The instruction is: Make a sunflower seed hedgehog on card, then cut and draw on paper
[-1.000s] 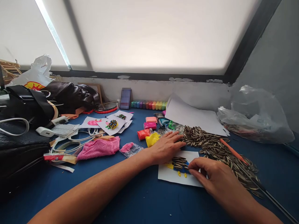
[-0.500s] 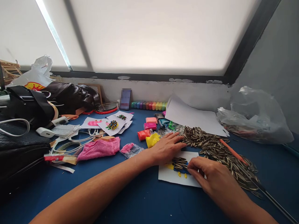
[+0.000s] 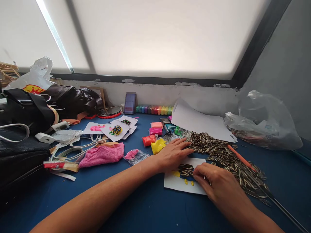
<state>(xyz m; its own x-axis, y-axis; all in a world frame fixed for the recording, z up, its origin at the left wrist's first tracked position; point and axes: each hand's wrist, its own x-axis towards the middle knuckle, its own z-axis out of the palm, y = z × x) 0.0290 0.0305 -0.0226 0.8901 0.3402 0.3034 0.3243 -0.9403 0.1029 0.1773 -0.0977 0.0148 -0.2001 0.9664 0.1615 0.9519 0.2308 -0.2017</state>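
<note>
My left hand point(image 3: 175, 153) lies flat with fingers spread, resting across the far edge of a white card point(image 3: 175, 186) and the near edge of the seed pile. On the card is a flattened modelling-clay shape, with blue clay point(image 3: 189, 178) in the middle, yellow clay point(image 3: 176, 173) at the left and two small yellow bits below. Striped sunflower seeds point(image 3: 186, 170) stick in rows on the blue part. My right hand point(image 3: 213, 181) is pinched at the right end of those rows; its fingertips hide whatever is between them.
A heap of loose sunflower seeds point(image 3: 225, 161) spreads to the right, with an orange stick point(image 3: 240, 157) and a dark metal rod point(image 3: 286, 210) across it. Clay packets point(image 3: 155, 131), paper sheets point(image 3: 199, 119), finished cards point(image 3: 119, 129), a pink cloth point(image 3: 102, 155), cables and bags surround the work.
My right fingertips have shifted very slightly over the right end of the seed rows, still pinched. My left hand stays in place. The whole view has drifted a little.
</note>
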